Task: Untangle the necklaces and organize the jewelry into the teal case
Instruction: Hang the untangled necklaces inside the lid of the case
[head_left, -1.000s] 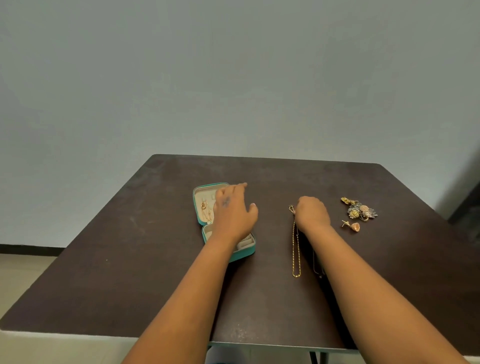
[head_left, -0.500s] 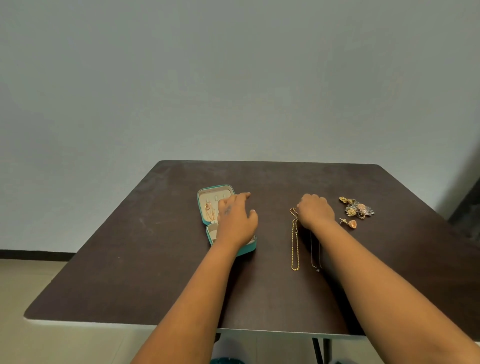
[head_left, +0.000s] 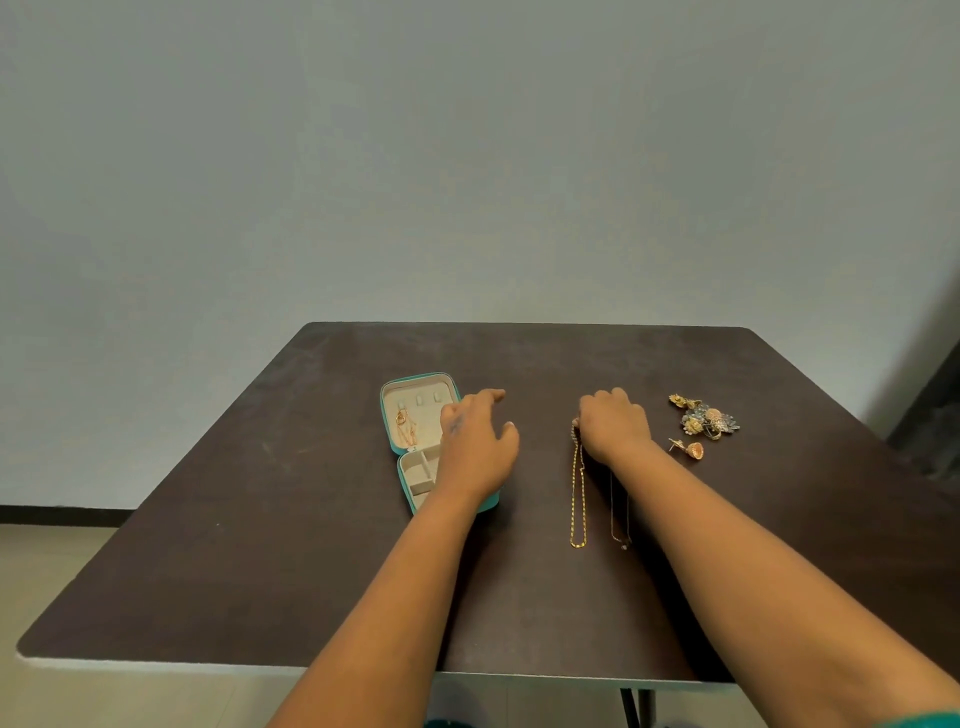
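- The case (head_left: 415, 415) lies open on the counter (head_left: 260, 545); we see one chain (head_left: 404, 423) stored in its lid.
- Our left hand (head_left: 478, 447) hovers spread over the case.
- Our right hand (head_left: 615, 423) pinches the gold necklace (head_left: 577, 499); a thin necklace (head_left: 618, 514) lies beside it.
- Earrings (head_left: 704, 421) remain unsorted.

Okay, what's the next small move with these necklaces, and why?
Probably lift the gold chain with the right hand, which grips its top end, and carry it to the open teal case. It lies straight, apart from the thinner chain, so it looks untangled.
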